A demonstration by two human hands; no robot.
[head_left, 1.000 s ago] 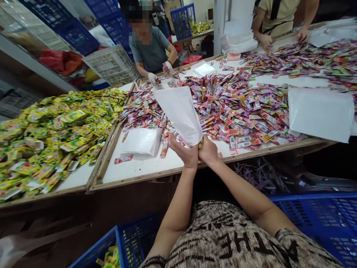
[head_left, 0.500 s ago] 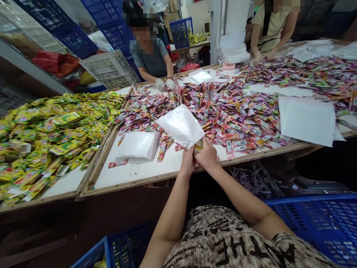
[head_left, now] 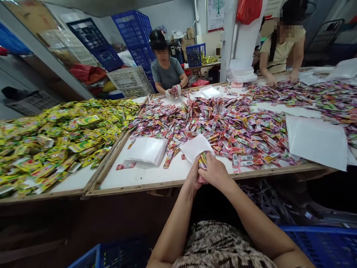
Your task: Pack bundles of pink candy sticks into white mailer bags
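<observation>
**Two hands holding a packet bundle against a white bag**

The left hand [head_left: 193, 175] and the right hand [head_left: 216, 172] are meeting at the near side of the packet pile [head_left: 217, 124]. Their grip is fitting snugly around a packet bundle [head_left: 203, 160], while a white bag [head_left: 195, 146] is reaching from it toward the pile. By the look of it, one handful is standing gathered; many packets are lying loose in the pile. A bag stack [head_left: 146, 149] is lying flat left of the pile's near part, and flat bags [head_left: 316, 139] are overlapping its right end. The right hand is hiding most left fingers, so whether the bundle is sitting inside the bag is impossible to tell. The packets' print is blurring.
</observation>
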